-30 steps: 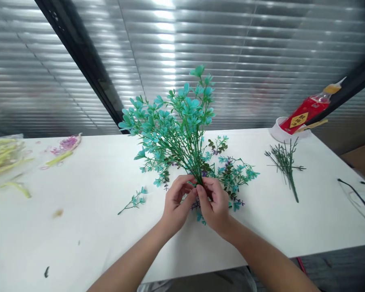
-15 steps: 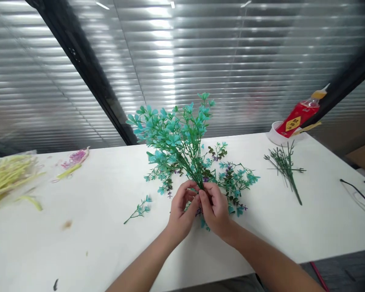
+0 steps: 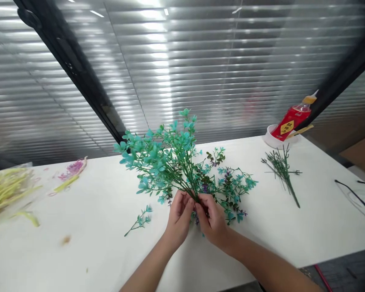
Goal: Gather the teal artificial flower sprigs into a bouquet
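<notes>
A bunch of artificial flowers [image 3: 158,156] with blue-green petals and thin green stems leans up and to the left. Its stems meet at the fingertips of my left hand [image 3: 181,217] and my right hand [image 3: 213,217], both closed around the lower end. The thumbs face each other there; the very ends of the stems are hidden by the fingers. Behind and right of my hands, more artificial sprigs [image 3: 231,190] with blue-green flowers and purple bits lie on the table. One loose sprig [image 3: 141,220] rests left of my left hand.
On the white table [image 3: 103,235], bare green stems [image 3: 284,172] lie at right. A bottle with a red label [image 3: 292,121] leans in a white bowl [image 3: 273,142]. Glasses [image 3: 355,196] sit at the right edge. Yellow strands [image 3: 9,186] and a pink bundle [image 3: 74,168] are at left.
The bunch has tipped lower and further left, with both hands still on its stems. The whole view has shifted slightly.
</notes>
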### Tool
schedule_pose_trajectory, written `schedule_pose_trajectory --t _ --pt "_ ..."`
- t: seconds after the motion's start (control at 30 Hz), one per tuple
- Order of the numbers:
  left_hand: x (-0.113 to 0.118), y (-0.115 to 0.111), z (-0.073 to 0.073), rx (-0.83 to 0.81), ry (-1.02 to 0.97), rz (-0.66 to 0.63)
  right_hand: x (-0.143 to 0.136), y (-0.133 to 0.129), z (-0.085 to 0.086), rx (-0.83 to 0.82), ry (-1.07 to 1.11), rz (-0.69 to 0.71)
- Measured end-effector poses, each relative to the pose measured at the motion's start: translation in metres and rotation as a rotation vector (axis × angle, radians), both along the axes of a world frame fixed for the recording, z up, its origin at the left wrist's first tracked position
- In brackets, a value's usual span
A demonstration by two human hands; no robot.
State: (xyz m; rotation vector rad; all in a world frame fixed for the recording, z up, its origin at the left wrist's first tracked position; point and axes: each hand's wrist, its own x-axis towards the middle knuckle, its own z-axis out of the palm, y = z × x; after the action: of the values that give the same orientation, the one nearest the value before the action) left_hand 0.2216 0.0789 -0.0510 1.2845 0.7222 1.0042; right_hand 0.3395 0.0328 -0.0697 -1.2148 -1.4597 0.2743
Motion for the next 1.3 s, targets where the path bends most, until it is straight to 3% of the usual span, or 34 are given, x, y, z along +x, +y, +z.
schedule_pose_trajectory --t 0.23,0.73,0.97,1.13,1.3 --pt "-0.0003 0.0 -0.0067 0.051 0.096 0.046 -0.0013 -0.0041 0.0 -0.028 -0.003 -0.009" --pt "0.0047 -0.0003 0.0004 0.1 0.02 0.029 0.0016 -0.0043 0.0058 0.025 -0.012 -0.001" --pt "0.0047 -0.0008 0.0016 0.168 0.054 0.035 0.0017 -0.0027 0.0049 0.013 0.021 0.016" --pt "0.0061 0.0003 0.0 0.215 0.077 0.123 0.0019 0.0019 0.0022 -0.001 0.092 0.067" --pt "0.0058 0.0035 0.0018 0.202 0.075 0.078 0.001 0.0033 -0.0016 -0.033 0.136 0.078"
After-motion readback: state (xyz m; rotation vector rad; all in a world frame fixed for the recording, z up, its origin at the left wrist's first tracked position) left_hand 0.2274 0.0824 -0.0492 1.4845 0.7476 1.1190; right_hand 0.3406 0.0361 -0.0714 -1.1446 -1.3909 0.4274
